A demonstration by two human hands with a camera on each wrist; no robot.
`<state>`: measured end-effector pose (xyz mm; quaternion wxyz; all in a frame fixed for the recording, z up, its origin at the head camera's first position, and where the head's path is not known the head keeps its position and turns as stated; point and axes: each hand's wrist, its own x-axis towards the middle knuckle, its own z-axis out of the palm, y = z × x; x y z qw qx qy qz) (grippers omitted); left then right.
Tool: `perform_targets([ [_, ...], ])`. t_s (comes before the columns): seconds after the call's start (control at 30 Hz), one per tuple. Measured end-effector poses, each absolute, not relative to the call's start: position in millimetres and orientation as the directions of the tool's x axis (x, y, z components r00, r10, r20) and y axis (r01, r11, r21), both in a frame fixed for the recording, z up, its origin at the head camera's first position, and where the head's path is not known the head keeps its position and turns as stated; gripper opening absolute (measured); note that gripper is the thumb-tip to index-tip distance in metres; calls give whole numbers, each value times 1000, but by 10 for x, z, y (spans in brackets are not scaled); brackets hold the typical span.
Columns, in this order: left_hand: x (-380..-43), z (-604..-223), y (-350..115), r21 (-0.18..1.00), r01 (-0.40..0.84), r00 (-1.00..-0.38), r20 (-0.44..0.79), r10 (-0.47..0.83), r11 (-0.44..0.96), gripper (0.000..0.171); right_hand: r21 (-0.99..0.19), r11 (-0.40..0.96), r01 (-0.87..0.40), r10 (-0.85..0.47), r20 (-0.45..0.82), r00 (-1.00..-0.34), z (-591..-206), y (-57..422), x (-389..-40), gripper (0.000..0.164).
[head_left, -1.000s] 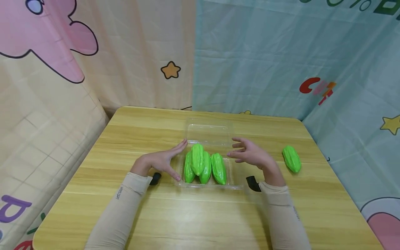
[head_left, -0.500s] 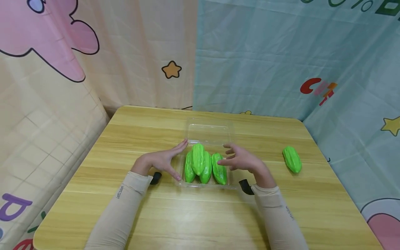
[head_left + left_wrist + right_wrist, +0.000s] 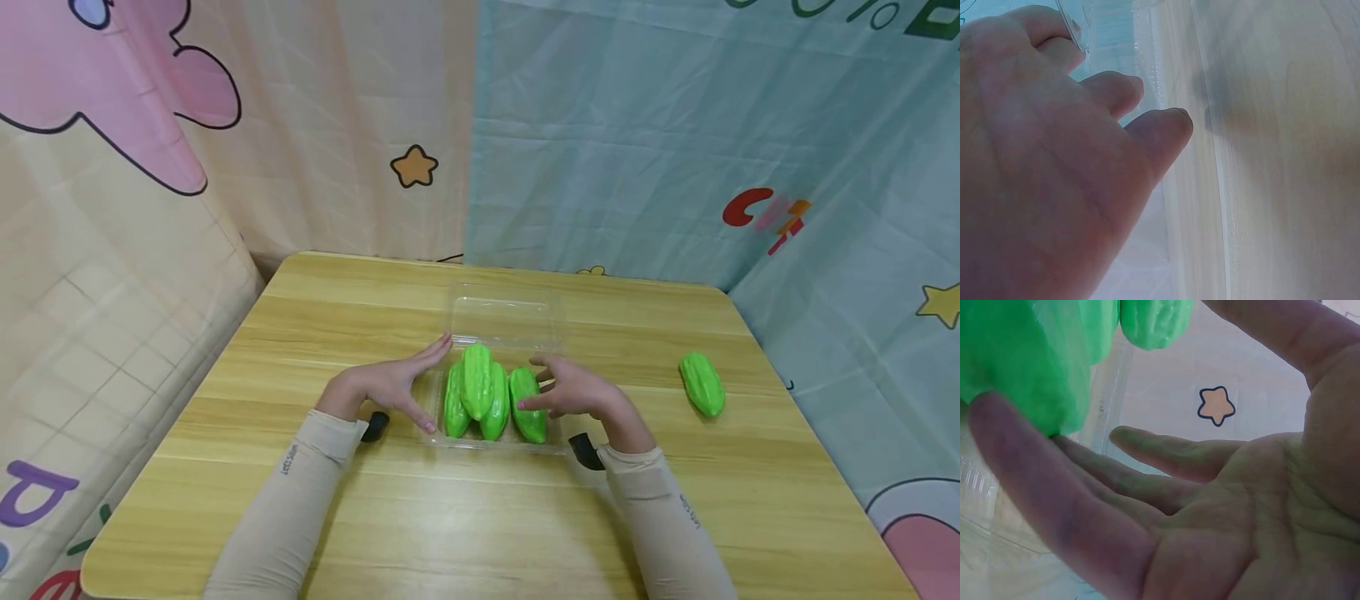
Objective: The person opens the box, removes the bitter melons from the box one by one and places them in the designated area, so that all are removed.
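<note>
"Watching the left hand [image 3: 386,390], what do you make of its fingers [image 3: 433,353]?"

"Spread wide and grasping nothing. The thumb is at the near left corner of the clear container [image 3: 498,447], the index finger at the far left corner."

"And the right hand [image 3: 581,393]?"

"Fingers loosely bent, released as far as I can see. The single fruit [image 3: 532,425], green and ridged, sits in the container between thumb and fingertips. I can't tell whether they touch it."

"What's between the two hands?"

"More green ones, bunched nearer the left fingers: a top fruit [image 3: 477,382] rests over a left lower fruit [image 3: 452,412] and a right lower fruit [image 3: 497,408]."

"Anything outside the container?"

"A loose fruit [image 3: 702,385] lies on the bench [image 3: 450,525], well apart, past the right hand's knuckles. The see-through lid [image 3: 506,317] stands open, just beyond both hands' fingertips."

"And past that?"

"A pale blue curtain [image 3: 600,167], well beyond the right fingers."
</note>
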<state>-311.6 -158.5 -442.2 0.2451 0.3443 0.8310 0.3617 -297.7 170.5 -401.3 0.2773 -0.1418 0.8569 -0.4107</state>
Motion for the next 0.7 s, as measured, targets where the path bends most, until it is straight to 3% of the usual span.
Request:
perform_targets([
  [0.17, -3109, -4411, -1595, 772, 390, -645, -159, 747, 502, 139, -723, 685, -88, -466, -343, -816, -4024, 1691, -2941, 92],
  [0.4, -3093, -4453, -1582, 780, 372, -646, -171, 744, 503, 139, -661, 718, -218, -508, -285, -813, -4059, 1657, -2793, 74],
  [0.53, -3099, -4432, -1578, 768, 388, -649, -165, 743, 510, 139, -651, 724, -227, -507, -279, -816, -4132, 1649, -2761, 76],
  [0.7, -3092, -4401, -1581, 772, 387, -651, -158, 742, 504, 138, -633, 748, -200, -427, -228, -875, -4239, 1581, -2745, 87],
])
